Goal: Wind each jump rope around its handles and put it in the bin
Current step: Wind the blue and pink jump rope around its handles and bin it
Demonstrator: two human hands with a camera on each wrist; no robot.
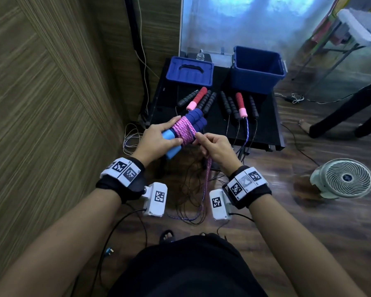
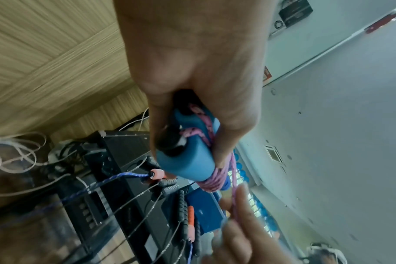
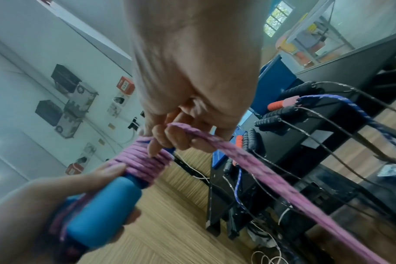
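Note:
My left hand (image 1: 159, 137) grips two blue foam handles (image 1: 181, 130) held together, with several turns of pink rope (image 1: 185, 130) wound round their middle. In the left wrist view the light-blue handle ends (image 2: 188, 157) and the pink rope (image 2: 215, 176) show under my fingers. My right hand (image 1: 212, 146) pinches the loose pink rope (image 3: 237, 157) just right of the coil (image 3: 142, 162); the rest hangs down to the floor. An open blue bin (image 1: 257, 69) stands at the back right of the black table (image 1: 268, 125).
The bin's blue lid (image 1: 190, 70) lies at the table's back left. Black-handled ropes (image 1: 229, 103) and a red-and-pink-handled blue rope (image 1: 241, 105) lie on the table, cords trailing over the front edge. A white fan (image 1: 345, 179) stands on the floor at the right. Another person's legs (image 1: 341, 116) are beyond it.

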